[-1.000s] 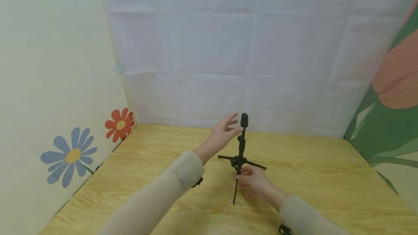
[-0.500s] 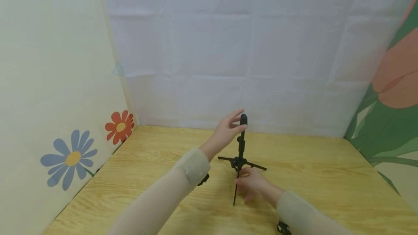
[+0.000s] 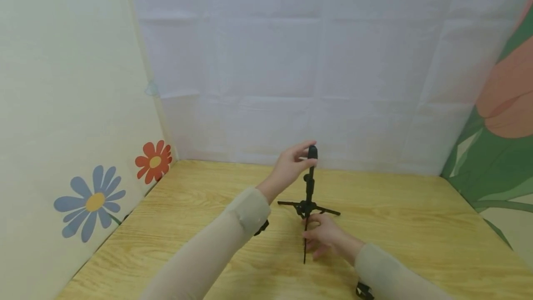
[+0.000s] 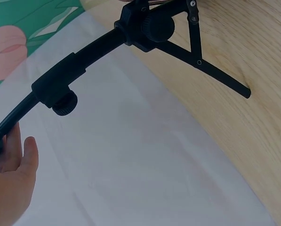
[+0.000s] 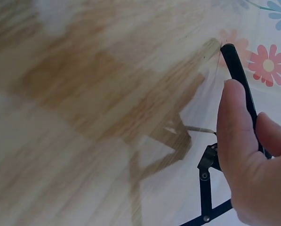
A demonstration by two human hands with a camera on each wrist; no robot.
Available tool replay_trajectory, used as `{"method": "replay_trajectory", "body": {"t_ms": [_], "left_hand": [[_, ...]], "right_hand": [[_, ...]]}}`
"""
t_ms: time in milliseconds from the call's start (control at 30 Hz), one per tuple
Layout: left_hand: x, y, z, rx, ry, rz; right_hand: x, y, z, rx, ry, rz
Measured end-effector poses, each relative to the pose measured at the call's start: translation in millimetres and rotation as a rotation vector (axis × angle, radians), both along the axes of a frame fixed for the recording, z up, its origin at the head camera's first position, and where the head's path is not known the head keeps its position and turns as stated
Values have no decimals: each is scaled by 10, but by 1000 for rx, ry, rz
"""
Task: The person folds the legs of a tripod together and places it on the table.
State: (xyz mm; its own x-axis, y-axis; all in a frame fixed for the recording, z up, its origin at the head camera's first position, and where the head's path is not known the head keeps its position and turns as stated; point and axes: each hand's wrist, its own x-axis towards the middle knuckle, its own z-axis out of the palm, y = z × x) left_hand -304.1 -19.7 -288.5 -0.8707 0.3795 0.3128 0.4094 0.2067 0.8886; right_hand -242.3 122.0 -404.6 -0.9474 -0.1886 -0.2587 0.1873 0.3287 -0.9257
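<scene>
- On the wood-grained table (image 3: pixel 395 203), in front of a creased white sheet (image 3: pixel 250 59), stood a black tripod stand (image 3: pixel 309 190), its pole upright and its legs spread.
- At the top, the person's left grip (image 3: pixel 291 163) was closed round the dark cap (image 3: pixel 312 153) and the thin tube just under it, thumb on the near side.
- Lower down, the right grip (image 3: pixel 326 234) was pinching the front leg (image 3: pixel 305 254) beneath the hub; whether that leg's tip bore on the table, I couldn't tell.
- To my eye the stand was fairly light and quite stiff, the slim tubes hard and perhaps a little slick.
- Its weak spots, I reckoned, were the joints: the hinged brace (image 4: pixel 195 41) could fold or nip a finger, and the sleeve knob (image 4: pixel 65 102), if loose, might let the pole slide.
- For a sure hold I'd have taken the thick middle sleeve (image 3: pixel 309 186), or the hub (image 3: pixel 307 207), and only steadied the top.
</scene>
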Motion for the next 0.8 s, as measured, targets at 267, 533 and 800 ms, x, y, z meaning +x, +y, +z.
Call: {"method": "replay_trajectory", "body": {"t_ms": [267, 533, 800], "left_hand": [[-12, 6, -16, -40, 32, -7], [-29, -12, 31, -77, 62, -32], [-62, -16, 42, -68, 56, -41]], "right_hand": [[-19, 103, 8, 32, -4, 27], [-25, 148, 24, 38, 26, 81], [-27, 158, -12, 14, 54, 101]]}}
